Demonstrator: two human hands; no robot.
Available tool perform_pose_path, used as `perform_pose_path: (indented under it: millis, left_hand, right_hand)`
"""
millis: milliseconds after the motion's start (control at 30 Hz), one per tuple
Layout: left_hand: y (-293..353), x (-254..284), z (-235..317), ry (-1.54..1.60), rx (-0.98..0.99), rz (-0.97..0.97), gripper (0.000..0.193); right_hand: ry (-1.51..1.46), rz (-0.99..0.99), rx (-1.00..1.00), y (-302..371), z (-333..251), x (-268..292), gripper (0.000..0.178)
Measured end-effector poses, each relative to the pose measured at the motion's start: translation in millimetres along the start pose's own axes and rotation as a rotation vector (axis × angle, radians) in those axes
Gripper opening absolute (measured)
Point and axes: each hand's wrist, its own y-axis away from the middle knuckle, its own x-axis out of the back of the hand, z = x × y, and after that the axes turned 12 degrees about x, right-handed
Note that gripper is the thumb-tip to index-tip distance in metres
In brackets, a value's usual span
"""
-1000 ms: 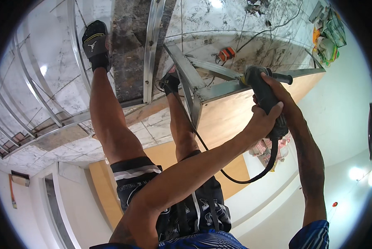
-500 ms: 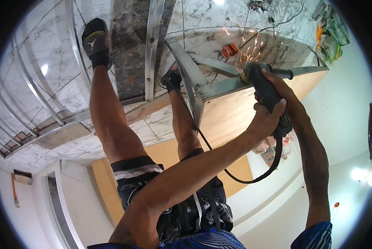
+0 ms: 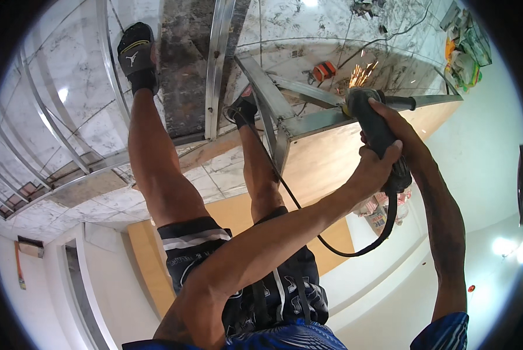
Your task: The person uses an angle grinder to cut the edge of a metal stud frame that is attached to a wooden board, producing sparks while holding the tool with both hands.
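Note:
Both of my hands are wrapped round a dark angle grinder point(image 3: 375, 128). My right hand point(image 3: 394, 119) grips its body near the head, and my left hand point(image 3: 379, 169) closes on the rear part, above the black power cord point(image 3: 362, 253). The grinder's head rests at a grey metal tube frame point(image 3: 318, 122), and orange sparks point(image 3: 362, 74) fly from its far side. The disc itself is hidden. A side handle point(image 3: 401, 103) sticks out to the right, held by neither hand. Under the frame's tube runs a pale wooden panel point(image 3: 325, 153).
Beyond the frame, an orange-and-black object point(image 3: 324, 71) lies on the stained tile floor. My feet, in black slides point(image 3: 137, 55), stand among long metal rails point(image 3: 218, 64). The cord passes beside my leg. Bags and rubbish point(image 3: 465, 55) lie at the far right.
The sparks have narrowed into a tighter spray. The whole view has shifted slightly; both hands keep their hold on the grinder at the same part of the frame.

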Motion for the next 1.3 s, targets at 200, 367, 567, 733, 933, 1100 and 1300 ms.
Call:
perform_pose_path:
  millis: [200, 367, 567, 733, 933, 1100, 1300]
  left_hand:
    - [-6.7, 10.8, -4.3, -0.034, 0.035, -0.062, 0.056]
    - [-4.0, 11.8, -0.8, 0.015, 0.043, -0.095, 0.055]
    - [0.5, 8.9, -2.0, 0.039, 0.005, -0.071, 0.053]
    - [-4.9, 16.4, -4.5, -0.018, -0.01, -0.102, 0.052]
    - [-0.8, 18.3, -1.0, 0.014, 0.048, -0.117, 0.052]
    - [6.1, 13.5, -5.7, 0.05, 0.024, -0.085, 0.053]
    - [-3.6, 17.8, -2.0, 0.019, 0.014, -0.118, 0.05]
  right_hand:
    - [0.04, 0.044, 0.014, 3.6, -3.7, -7.8, 0.056]
    - [0.076, 0.012, 0.038, -1.3, 0.4, -4.0, 0.056]
    - [0.058, 0.008, 0.033, -1.2, -0.9, -10.3, 0.055]
    - [0.096, -0.015, 0.037, -7.5, 1.9, -6.4, 0.055]
    - [0.093, 0.01, 0.05, -1.6, 0.1, -8.1, 0.056]
    - [0.09, -0.044, 0.022, -7.5, 9.0, -1.3, 0.056]
    - [0.101, 0.003, 0.063, -7.1, 2.7, -7.6, 0.057]
